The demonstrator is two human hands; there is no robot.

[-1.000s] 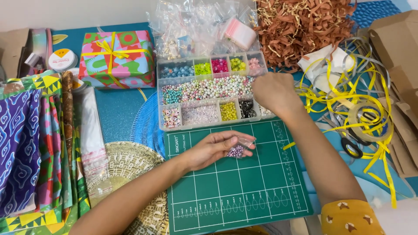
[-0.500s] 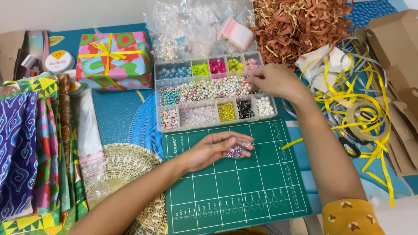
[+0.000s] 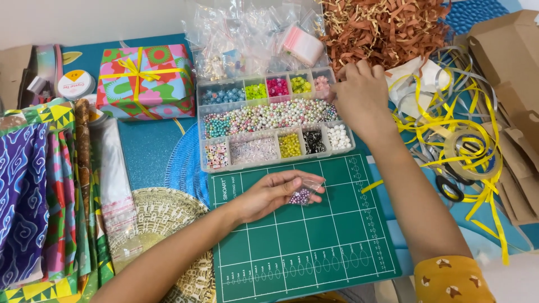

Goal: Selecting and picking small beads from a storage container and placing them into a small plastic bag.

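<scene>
Left hand (image 3: pixel 269 193) sits palm-up over the green cutting mat (image 3: pixel 306 235), grip pinched on a small clear bag of purple beads (image 3: pixel 305 192); bag mouth points right, beads pooled at the bottom against the fingertips.

Right hand (image 3: pixel 359 98) is at the far right end of the clear bead organizer (image 3: pixel 275 118), over the top-row pink compartment. Fingers curled down and narrow at the box edge; can't tell whether it holds a bead, fingertips are hidden behind the knuckles.

Organizer lies just beyond the left grip, touching the mat's far edge. Long middle tray holds mixed pastel pearls; small cells hold blue, lime, magenta, yellow, black and white beads, plus letter cubes at the near left.

Beyond the right grip: pile of brown paper shred (image 3: pixel 387 28). Left of that, a heap of small clear zip bags (image 3: pixel 252 36). Right of the right grip: tangled yellow ribbon (image 3: pixel 449 118), tape roll (image 3: pixel 470 152), and a pair of scissors (image 3: pixel 453 188) under the ribbon.

Far left of the left grip: wrapped gift box with yellow bow (image 3: pixel 145 81) and folded patterned wrapping sheets (image 3: pixel 33 191) on the bench.
</scene>
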